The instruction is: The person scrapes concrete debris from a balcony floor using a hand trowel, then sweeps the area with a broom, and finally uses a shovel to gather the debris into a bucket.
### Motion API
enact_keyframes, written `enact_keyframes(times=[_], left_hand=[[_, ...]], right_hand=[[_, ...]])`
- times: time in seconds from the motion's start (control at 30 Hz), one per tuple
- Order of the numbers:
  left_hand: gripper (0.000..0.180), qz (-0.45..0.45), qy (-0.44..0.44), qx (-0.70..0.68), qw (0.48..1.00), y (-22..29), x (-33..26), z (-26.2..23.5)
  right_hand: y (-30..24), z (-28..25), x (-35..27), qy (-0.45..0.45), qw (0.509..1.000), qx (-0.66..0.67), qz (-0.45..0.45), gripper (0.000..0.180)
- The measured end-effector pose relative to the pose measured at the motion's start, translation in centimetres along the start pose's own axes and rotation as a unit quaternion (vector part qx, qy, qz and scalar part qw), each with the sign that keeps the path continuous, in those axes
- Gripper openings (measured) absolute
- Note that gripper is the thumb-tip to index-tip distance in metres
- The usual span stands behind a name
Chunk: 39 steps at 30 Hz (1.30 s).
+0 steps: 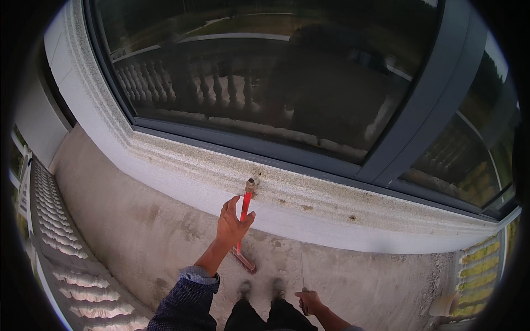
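Reference: the stone window ledge (pixel 317 194). We place all items by it.

Left hand (pixel 232 225): in front of the ledge, toward the wearer. We see thumb and fingers standing apart on either side of the shaft of a red-shafted tool (pixel 246 206); we cannot tell how firmly they close on it. The tool's brownish, metal-looking tip overlaps the ledge in our view; contact cannot be judged. Its shaft slants down from the ledge past the hand to a reddish head, low against the concrete floor (pixel 370 281); we cannot tell whether the head rests there.

Right hand (pixel 311 302): farther out from the ledge and to the right of the left hand. We record its fingers wrapped around the dark handle of a thin-shafted tool (pixel 301 270), whose shaft points toward the ledge.

Surroundings: the ledge bears dark stains. Above it we note a dark window pane (pixel 265 71) reflecting balusters, in a grey frame (pixel 422 116); below it, a white wall (pixel 314 231). Out from the ledge, we see grey shoes (pixel 278 287) and dark trousers (pixel 276 316). Left of the ledge, across the floor, runs a pale balustrade (pixel 83 276).
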<state>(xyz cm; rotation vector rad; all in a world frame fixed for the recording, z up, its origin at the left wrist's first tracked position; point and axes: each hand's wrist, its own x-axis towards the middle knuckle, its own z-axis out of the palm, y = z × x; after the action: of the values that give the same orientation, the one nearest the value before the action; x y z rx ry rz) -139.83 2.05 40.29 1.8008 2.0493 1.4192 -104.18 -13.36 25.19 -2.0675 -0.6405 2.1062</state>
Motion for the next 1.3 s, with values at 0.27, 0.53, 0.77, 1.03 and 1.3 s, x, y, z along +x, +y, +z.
enact_keyframes(times=[0.27,0.53,0.77,1.03,1.3], left_hand=[[0.033,-0.191,-0.108,-0.107,0.970,1.0,2.5,-0.2],[0.034,-0.127,-0.297,-0.291,0.900,2.3,-5.7,-6.8],[0.021,-0.081,-0.206,-0.374,0.900,5.4,-10.6,-12.4],[0.019,-0.119,-0.283,-0.297,0.904,5.1,-12.8,-20.4],[0.011,-0.079,-0.302,-0.079,0.947,9.5,-8.6,-26.8]], right_hand=[[6.3,5.6,1.0,0.098,0.975,0.200,0.015,0.025],[5.5,12.0,4.5,-0.061,0.950,0.305,0.023,0.022],[-1.3,21.8,2.6,-0.158,0.894,0.409,0.094,0.036],[-0.9,25.6,6.0,-0.158,0.820,0.545,0.072,0.022],[-0.5,31.1,7.4,-0.222,0.862,0.444,0.105,0.018]])
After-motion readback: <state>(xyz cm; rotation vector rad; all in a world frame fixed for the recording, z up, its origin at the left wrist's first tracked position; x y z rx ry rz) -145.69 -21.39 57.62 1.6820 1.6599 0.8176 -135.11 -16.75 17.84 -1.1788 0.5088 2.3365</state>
